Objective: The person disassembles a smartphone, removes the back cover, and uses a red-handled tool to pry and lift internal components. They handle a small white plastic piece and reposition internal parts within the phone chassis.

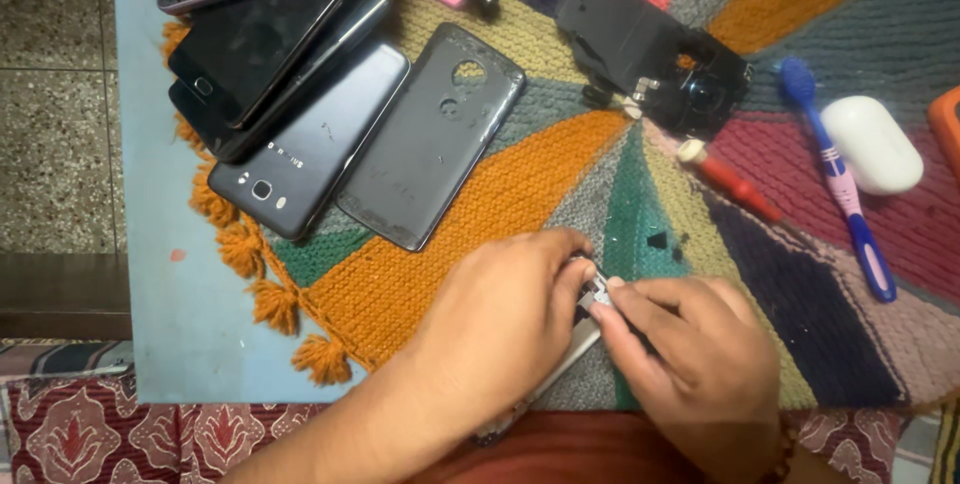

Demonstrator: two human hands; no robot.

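My left hand (500,314) lies over an opened phone (575,349), of which only a silver edge and a small metal part show near the front of the knitted mat (560,174). Fingertips of my right hand (690,354) pinch at the phone's small metal part, right beside my left thumb. Most of the phone is hidden under both hands. A dark grey phone back cover (432,134) lies face down farther up the mat.
A stack of dark phones (280,94) sits at the upper left. A black holder with a round part (660,59), a red-handled screwdriver (735,184), a blue toothbrush (840,179) and a white oval case (872,144) lie to the right. A light blue board (190,304) underlies the mat.
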